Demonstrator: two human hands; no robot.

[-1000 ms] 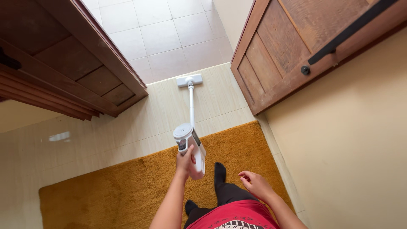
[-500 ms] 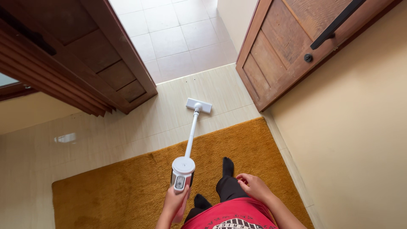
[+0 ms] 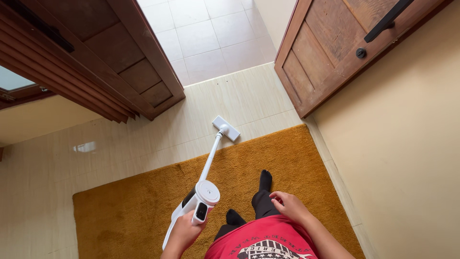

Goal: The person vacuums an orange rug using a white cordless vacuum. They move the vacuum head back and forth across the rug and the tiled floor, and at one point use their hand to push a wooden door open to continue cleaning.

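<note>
One hand, the left hand (image 3: 184, 232), wraps the white stick vacuum (image 3: 203, 194), right hand (image 3: 287, 207) loosely curled and empty; its floor head (image 3: 226, 128) should stay flat at the mustard rug's (image 3: 124, 216) edge.

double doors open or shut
Open: both wooden door leaves swing apart, and pale floor tiles show through the gap beyond the vacuum head.

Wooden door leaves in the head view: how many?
2. One door leaf stands open at upper left, beside the louvred shutter. The other door leaf stands open at upper right, against the cream wall. Both run past the frame edge; none looks hidden.
</note>
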